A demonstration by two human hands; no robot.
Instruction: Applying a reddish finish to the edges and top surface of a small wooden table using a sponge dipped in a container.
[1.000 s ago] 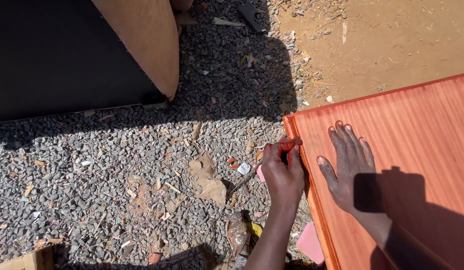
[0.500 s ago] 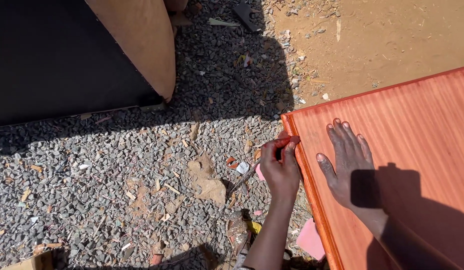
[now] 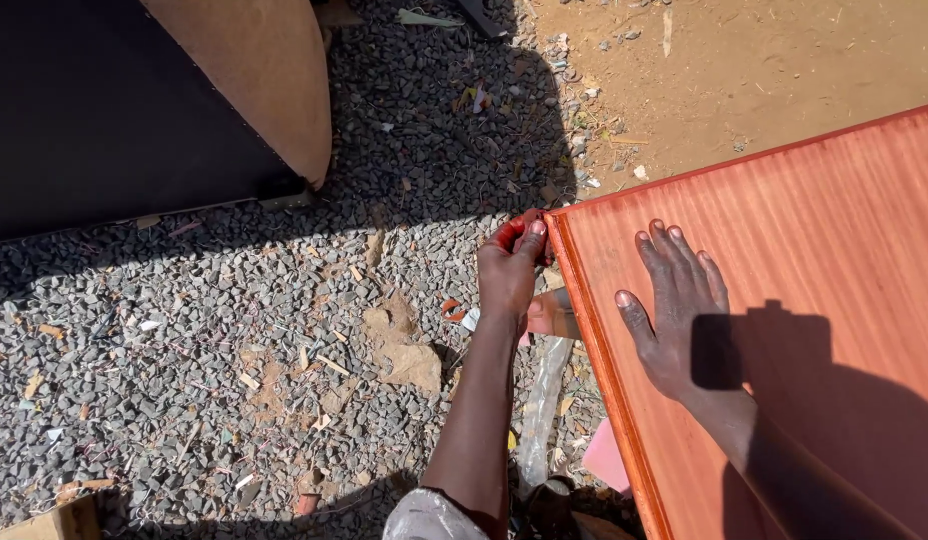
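Observation:
A large orange-red wooden board lies on the right. My right hand rests flat on it near its left edge, fingers spread and holding nothing. At the board's near-left corner my left hand is closed on a small red piece and presses it against the edge. I cannot tell what the red piece is. My own shadow falls across the lower right of the board.
Grey gravel covers the ground, with bare dirt behind. A dark piece of furniture with a tan padded side stands at the top left. A clear plastic strip, a pink scrap and other litter lie by the board's edge.
My left hand has slid with the red piece along the board's left edge, away from me, up to the corner. My right hand has stayed flat on the board.

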